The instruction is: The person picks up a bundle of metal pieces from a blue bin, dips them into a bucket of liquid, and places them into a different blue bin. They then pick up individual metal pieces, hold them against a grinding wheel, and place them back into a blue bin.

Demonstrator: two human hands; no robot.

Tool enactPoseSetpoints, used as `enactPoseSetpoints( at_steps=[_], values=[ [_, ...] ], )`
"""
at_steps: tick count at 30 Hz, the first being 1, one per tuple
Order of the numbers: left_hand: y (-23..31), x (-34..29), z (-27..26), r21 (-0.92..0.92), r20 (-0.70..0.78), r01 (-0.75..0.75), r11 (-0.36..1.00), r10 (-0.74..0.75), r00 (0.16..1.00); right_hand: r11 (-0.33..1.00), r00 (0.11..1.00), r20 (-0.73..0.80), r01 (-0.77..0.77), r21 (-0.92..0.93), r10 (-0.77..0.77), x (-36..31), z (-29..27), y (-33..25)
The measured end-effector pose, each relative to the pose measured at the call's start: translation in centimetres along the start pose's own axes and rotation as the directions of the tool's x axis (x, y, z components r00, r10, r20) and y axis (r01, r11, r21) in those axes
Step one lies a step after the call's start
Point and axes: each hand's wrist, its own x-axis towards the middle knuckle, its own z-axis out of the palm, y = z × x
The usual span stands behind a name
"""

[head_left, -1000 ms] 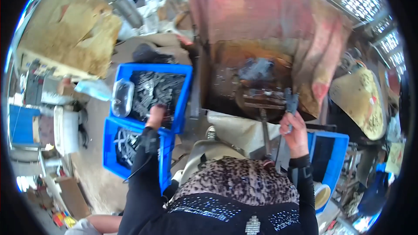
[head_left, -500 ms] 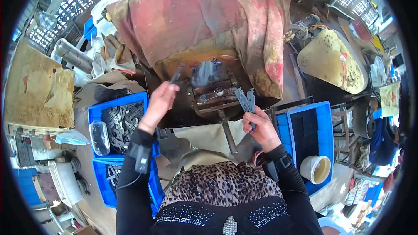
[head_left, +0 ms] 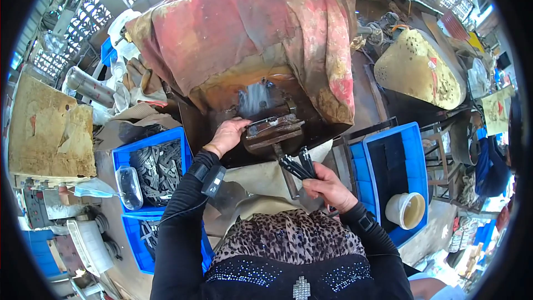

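Observation:
At the machine's fixture (head_left: pixel 275 132), my left hand (head_left: pixel 226 136) pinches the near end of a flat metal piece (head_left: pixel 260 123) lying along the fixture's top. My fingers partly cover that piece. Lower and to the right, my right hand (head_left: pixel 333 189) is closed around a small fanned bunch of flat dark metal pieces (head_left: pixel 297 167), their slotted ends pointing left. A bar handle (head_left: pixel 287 175) slopes from the fixture toward me, just left of the bunch. Behind the fixture, a bluish-white blur (head_left: pixel 255 98) shows under the cloth cover.
A stained red cloth (head_left: pixel 239 28) drapes the machine. To the left, a blue bin (head_left: pixel 117 158) holds many metal pieces, with another blue bin (head_left: pixel 130 244) nearer me. At right, a blue crate (head_left: pixel 361 161) contains a whitish bucket (head_left: pixel 395 211). A yellowish padded board (head_left: pixel 419 69) stands beyond.
My left hand has brought its metal piece down and right onto the fixture. My right hand has moved lower with its bunch, which now tilts left. The view has shifted slightly.

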Motion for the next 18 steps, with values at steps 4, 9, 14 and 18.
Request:
enactPoseSetpoints(
  at_steps=[4, 9, 14, 18],
  values=[
    [0.8, 0.7, -0.1, 0.127, 0.073, -0.066, 0.990, 0.057, 0.996, 0.995, 0.998, -0.054, 0.043, 0.095, -0.038, 0.5, -0.5, 1.0],
    [0.4, 0.5, -0.5, 0.281, 0.067, -0.159, 0.946, 0.146, 0.987, 0.989, 0.981, -0.173, 0.103, 0.107, -0.084, 1.2, -0.2, 0.1],
    [4.7, -1.9, -3.1, 0.401, -0.017, -0.131, 0.907, 0.151, 0.988, 0.983, 0.950, -0.250, 0.183, -0.030, -0.185, 1.6, -1.0, 0.2],
    [11.9, -3.2, -4.7, 0.372, -0.079, -0.233, 0.898, 0.281, 0.956, 0.969, 0.913, -0.331, 0.244, -0.030, -0.240, 2.2, -2.1, 0.0]
  ],
)
